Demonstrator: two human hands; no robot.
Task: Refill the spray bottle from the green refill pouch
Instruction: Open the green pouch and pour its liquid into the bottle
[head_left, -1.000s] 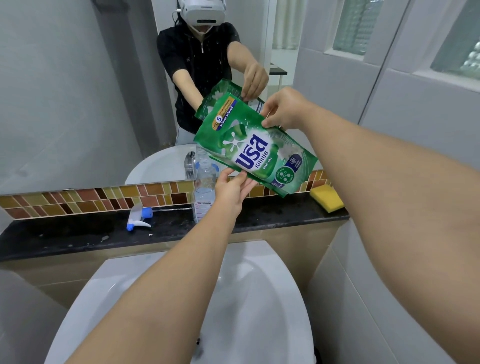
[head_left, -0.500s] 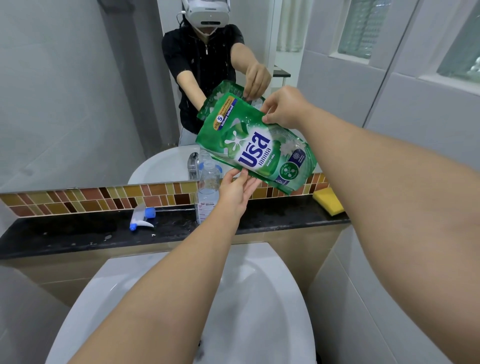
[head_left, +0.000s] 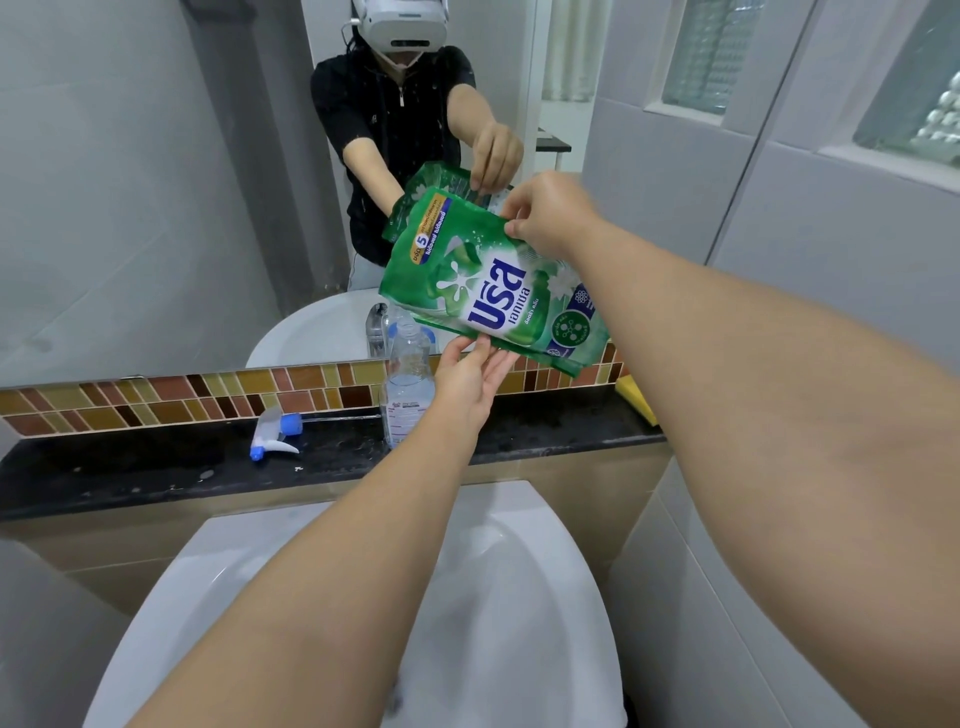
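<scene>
The green refill pouch (head_left: 483, 291) hangs tilted in the air above the black ledge, its left corner low over the clear spray bottle (head_left: 408, 387). My right hand (head_left: 550, 213) pinches the pouch's top right corner. My left hand (head_left: 470, 376) supports the pouch's lower edge from beneath with fingers nearly straight. The bottle stands upright and uncapped on the ledge, a little liquid in it. Its white and blue trigger head (head_left: 275, 434) lies on its side to the bottle's left.
The black stone ledge (head_left: 156, 467) runs under a mirror (head_left: 130, 182) with a band of brown mosaic tiles. A yellow sponge (head_left: 636, 397) lies at the ledge's right end. The white basin (head_left: 545, 597) sits below my arms. Grey tiled wall stands on the right.
The pouch has shifted slightly, its left corner now closer over the bottle's mouth. Both hands keep their places on the pouch.
</scene>
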